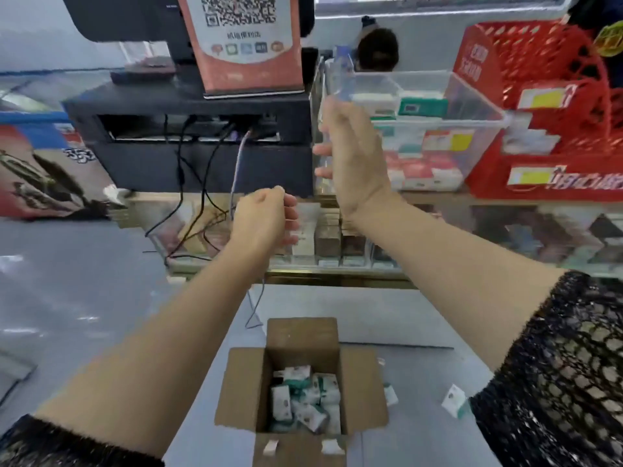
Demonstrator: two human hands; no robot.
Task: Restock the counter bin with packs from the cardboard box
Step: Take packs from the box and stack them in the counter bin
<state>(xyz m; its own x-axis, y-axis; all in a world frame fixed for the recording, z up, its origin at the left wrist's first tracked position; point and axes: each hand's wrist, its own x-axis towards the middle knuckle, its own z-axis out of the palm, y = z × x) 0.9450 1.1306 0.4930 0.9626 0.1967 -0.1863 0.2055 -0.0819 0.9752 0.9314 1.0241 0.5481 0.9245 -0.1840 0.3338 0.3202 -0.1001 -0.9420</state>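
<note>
The left hand (266, 214) hangs mid-frame with its fingers curled in, and nothing shows in it. The right hand (350, 156) is raised with its back to the camera, fingers loosely extended beside the clear counter bin (472, 106) at upper right. Packs (303, 396) lie in the cardboard box (242, 392) at bottom centre.

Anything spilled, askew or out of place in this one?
Yes. Two packs lie outside the cardboard box on the grey surface: one pack beside its right flap, another pack farther right. They look spilled or dropped.
</note>
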